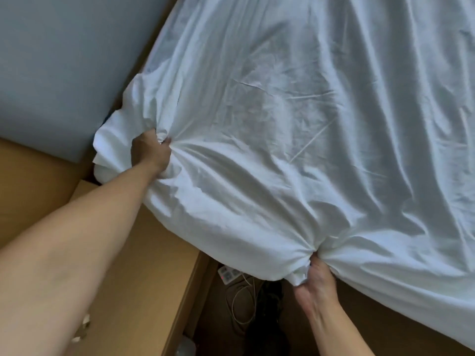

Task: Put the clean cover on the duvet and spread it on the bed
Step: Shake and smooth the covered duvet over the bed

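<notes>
A white, wrinkled duvet in its cover (295,124) lies spread over the bed and fills most of the view. My left hand (150,152) grips a bunched fold of the cover near the duvet's left corner. My right hand (317,281) grips another bunch on the near edge, where the cloth gathers into a tight knot of creases. The corner between both hands hangs rounded over the bed's side. The bed beneath is hidden by the duvet.
A grey-blue padded headboard (59,65) stands at the upper left. A light wooden bedside unit (144,253) sits below it. In the gap beside the bed lie a white power strip (228,273), tangled cables (241,301) and a dark object.
</notes>
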### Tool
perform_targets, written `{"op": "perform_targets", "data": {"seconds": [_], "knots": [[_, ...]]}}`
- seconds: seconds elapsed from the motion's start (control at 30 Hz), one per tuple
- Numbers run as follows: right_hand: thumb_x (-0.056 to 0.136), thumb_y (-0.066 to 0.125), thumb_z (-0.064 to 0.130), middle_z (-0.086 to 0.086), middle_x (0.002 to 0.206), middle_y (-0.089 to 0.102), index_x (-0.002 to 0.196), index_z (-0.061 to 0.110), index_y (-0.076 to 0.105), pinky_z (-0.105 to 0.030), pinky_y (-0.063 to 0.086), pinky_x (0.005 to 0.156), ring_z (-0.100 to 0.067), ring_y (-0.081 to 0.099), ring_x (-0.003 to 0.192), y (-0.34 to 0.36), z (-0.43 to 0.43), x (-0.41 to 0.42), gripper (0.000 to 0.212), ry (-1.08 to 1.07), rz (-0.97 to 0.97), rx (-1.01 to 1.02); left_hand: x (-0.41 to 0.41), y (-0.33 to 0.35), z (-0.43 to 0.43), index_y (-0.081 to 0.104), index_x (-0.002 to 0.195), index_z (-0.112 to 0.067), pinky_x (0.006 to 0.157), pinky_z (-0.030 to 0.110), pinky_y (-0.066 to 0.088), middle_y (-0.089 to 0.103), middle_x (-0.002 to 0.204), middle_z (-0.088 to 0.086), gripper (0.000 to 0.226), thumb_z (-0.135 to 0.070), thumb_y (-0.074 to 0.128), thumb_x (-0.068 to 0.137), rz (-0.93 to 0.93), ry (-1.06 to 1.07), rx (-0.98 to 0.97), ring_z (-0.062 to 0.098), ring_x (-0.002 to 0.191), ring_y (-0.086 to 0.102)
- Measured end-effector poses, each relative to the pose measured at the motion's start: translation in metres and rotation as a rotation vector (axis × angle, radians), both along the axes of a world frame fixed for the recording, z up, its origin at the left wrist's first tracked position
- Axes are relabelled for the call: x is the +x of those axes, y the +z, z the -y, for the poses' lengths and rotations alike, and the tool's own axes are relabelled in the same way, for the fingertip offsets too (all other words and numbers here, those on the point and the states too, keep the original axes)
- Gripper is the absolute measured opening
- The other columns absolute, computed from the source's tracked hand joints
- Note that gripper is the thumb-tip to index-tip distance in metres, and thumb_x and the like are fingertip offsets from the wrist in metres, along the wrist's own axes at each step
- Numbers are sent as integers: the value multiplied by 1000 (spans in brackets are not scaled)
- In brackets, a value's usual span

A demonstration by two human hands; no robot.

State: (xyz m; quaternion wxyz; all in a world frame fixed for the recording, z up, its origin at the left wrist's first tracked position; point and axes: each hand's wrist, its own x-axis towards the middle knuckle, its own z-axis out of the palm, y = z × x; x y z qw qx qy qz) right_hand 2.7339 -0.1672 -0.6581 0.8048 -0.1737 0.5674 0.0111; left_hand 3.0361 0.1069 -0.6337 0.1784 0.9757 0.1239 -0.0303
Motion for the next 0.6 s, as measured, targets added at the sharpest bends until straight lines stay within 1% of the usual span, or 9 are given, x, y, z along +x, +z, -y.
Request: {"op": "perform_targets", "data": {"seconds": [0.1,0.13,0.17,0.23,0.33,0.4,0.47,0.53,0.6], "knots": [[94,61,28,-10,121,67,120,12,66,-29,62,64,-24,69,92,3,-3,-12,31,-8,-51,19,-28,13,-38,55,85,-14,70,39,40,67,99,24,29,-40,59,97,16,-6,105,44,94,61],[96,60,26,-11,121,67,121,10,65,-30,62,63,-22,69,88,4,-6,-14,30,-20,-66,21,-33,16,-40,54,87,-13,70,40,40,67,101,23,31,-42,61,96,-25,11,133,44,95,60],[97,59,25,-12,122,68,125,9,64,-36,62,73,-24,70,92,4,-8,-17,32,-26,-73,20,-34,16,-35,55,96,-10,72,42,43,65,109,23,37,-46,64,93,-85,48,149,43,100,59],[95,61,32,-16,124,68,132,8,62,-48,53,97,-32,69,105,9,-15,-18,44,-51,-46,67,-14,21,-24,48,123,-9,91,49,44,51,131,21,78,-63,77,76,-180,95,186,42,117,51],[88,69,43,-13,129,67,134,19,63,-56,46,103,-33,67,115,12,-34,-16,53,-6,138,174,30,27,-32,31,147,-12,109,52,37,37,149,15,133,-86,78,47,-265,205,62,38,134,41],[83,76,42,-14,136,62,141,23,55,-65,39,107,-37,59,125,16,-62,-3,65,122,245,220,38,21,-40,39,145,-6,102,46,44,49,146,15,126,-80,81,52,-320,250,-183,37,130,50],[75,84,44,-16,135,63,139,19,57,-59,41,104,-41,57,125,21,-88,22,74,260,190,155,28,10,-43,54,131,-1,93,44,50,61,132,18,95,-65,82,68,-295,181,-232,36,114,59],[76,84,43,-18,125,68,132,13,61,-56,47,93,-46,61,117,20,-103,42,67,273,37,94,26,8,-55,60,122,1,86,43,51,65,122,18,74,-52,83,76,-210,144,-230,31,98,60],[84,78,29,-17,115,73,127,8,63,-61,50,97,-42,68,108,16,-106,46,50,230,-29,77,33,27,-80,64,118,-2,78,38,50,67,114,14,66,-46,87,74,-187,172,-283,26,89,61]]}}
